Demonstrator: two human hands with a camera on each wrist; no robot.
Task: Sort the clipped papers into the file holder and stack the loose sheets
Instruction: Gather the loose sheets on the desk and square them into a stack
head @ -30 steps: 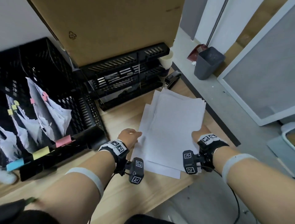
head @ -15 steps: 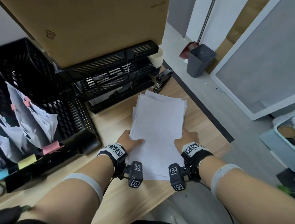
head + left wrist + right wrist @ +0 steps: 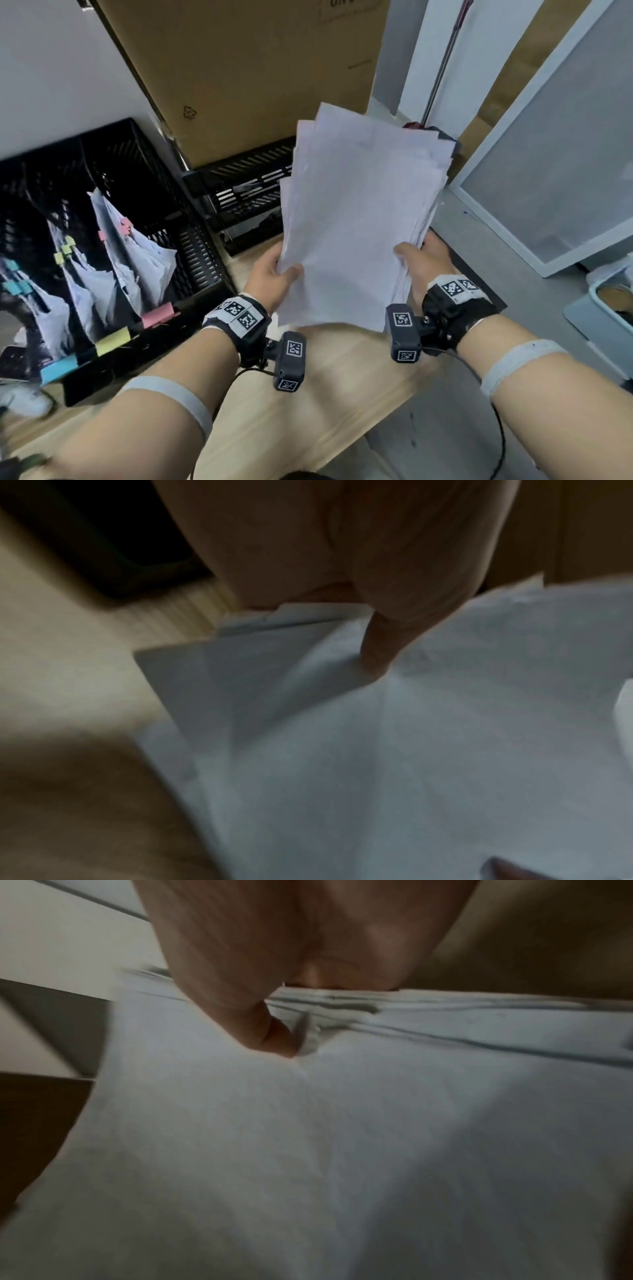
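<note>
A stack of loose white sheets [image 3: 356,219] is lifted off the wooden desk [image 3: 329,394] and tilted up, its far edges uneven. My left hand [image 3: 274,277] grips the stack's left edge, thumb on top. My right hand [image 3: 416,263] grips the right edge the same way. In the left wrist view the thumb presses the sheets [image 3: 411,750]; the right wrist view shows the thumb pinching the layered sheets [image 3: 342,1137]. The black mesh file holder [image 3: 191,246] stands at the left with clipped papers [image 3: 144,260] in its slots, marked by pink, yellow and blue clips.
A black tiered letter tray [image 3: 246,181] sits behind the sheets under a large cardboard box [image 3: 246,68]. Colored labels [image 3: 113,335] line the file holder's front. The desk edge runs along the right, with grey floor and a pale bin [image 3: 609,301] beyond it.
Both hands slid inward, squaring the spread sheets into one stack, then lifted it off the desk and tilted it upright.
</note>
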